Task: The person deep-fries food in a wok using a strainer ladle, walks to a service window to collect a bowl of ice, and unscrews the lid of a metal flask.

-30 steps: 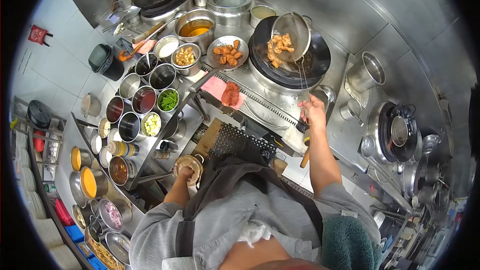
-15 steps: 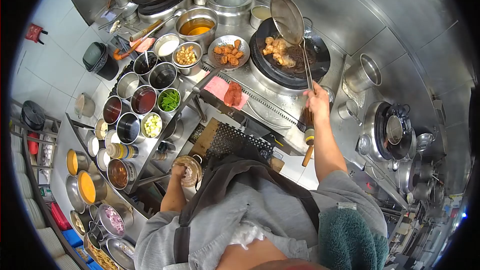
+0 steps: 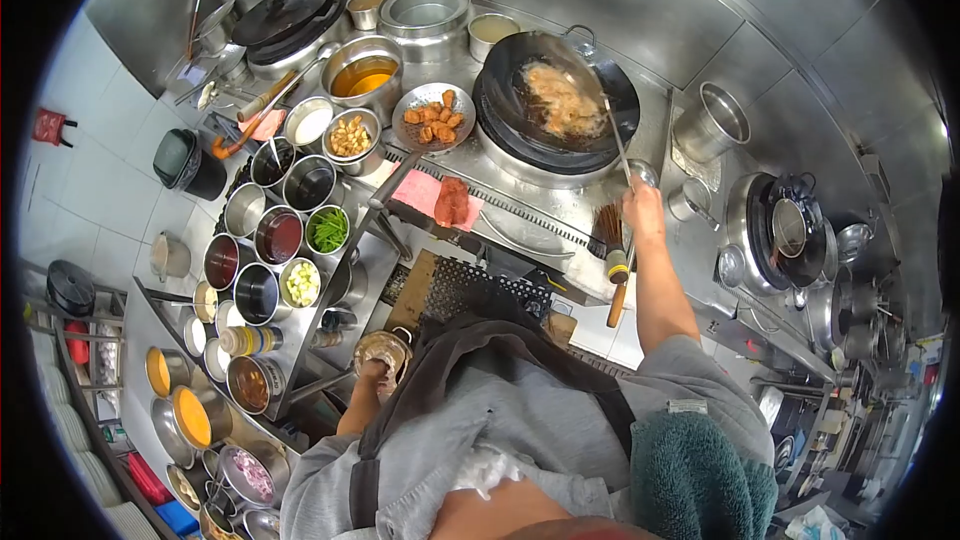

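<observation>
My right hand (image 3: 643,208) is closed around the long handle of a round mesh strainer (image 3: 606,100), which is edge-on and blurred over the right side of the black wok (image 3: 503,75). Pale battered pieces (image 3: 562,105) lie in bubbling oil in the wok. Down at my left side, my left hand (image 3: 373,372) grips the rim of a bowl (image 3: 396,348); its contents are hard to make out. Left of the wok rests a perforated metal bowl (image 3: 408,106) with browned fried pieces (image 3: 436,123).
Several metal pots of sauces and chopped vegetables crowd the left counter, among them one with green pieces (image 3: 327,229). A wooden-handled brush (image 3: 610,230) hangs at the stove edge near my right forearm. Red cloth (image 3: 452,202) lies on the front ledge. A second wok (image 3: 797,240) stands at right.
The strainer has come down and tilted from its raised position above the wok. The pieces in the oil now look more spread out and foamy. My left hand still holds the bowl.
</observation>
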The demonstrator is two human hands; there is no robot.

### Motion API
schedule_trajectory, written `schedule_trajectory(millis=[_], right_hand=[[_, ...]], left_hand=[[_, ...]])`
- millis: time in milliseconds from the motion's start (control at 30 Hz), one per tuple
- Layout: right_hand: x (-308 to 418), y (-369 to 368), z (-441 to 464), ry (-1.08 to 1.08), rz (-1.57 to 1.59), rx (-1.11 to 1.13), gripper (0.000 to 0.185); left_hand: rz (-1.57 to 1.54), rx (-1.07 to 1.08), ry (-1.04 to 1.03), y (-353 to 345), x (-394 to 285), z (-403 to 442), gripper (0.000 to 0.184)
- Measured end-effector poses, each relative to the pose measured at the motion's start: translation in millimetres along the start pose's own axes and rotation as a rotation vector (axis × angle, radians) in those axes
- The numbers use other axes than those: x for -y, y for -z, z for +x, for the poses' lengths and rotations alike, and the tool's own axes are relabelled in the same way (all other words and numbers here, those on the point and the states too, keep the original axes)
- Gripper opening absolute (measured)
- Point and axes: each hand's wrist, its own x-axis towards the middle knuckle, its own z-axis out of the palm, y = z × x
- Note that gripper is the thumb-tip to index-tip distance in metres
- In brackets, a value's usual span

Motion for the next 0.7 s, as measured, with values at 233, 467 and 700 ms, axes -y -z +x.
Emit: schedule_trajectory(millis=[233, 467, 700], right_hand=[[-11.9, -17.8, -5.5, -0.076, 0.07, 0.035, 0.034], [-1.5, -41.9, 88.2, -0.055, -0.059, -0.037, 0.029], [-4.4, -35.2, 86.2, -0.077, -0.05, -0.101, 0.028]], left_hand=[[-0.464, 0.054, 0.256, 17.4, -12.6, 34.3, 0.014], [-0.2, -0.057, 0.304, 2.1, -48.3, 1.8, 0.027], [-0.256, -0.041, 0.307, -8.2, -6.4, 17.9, 0.021]])
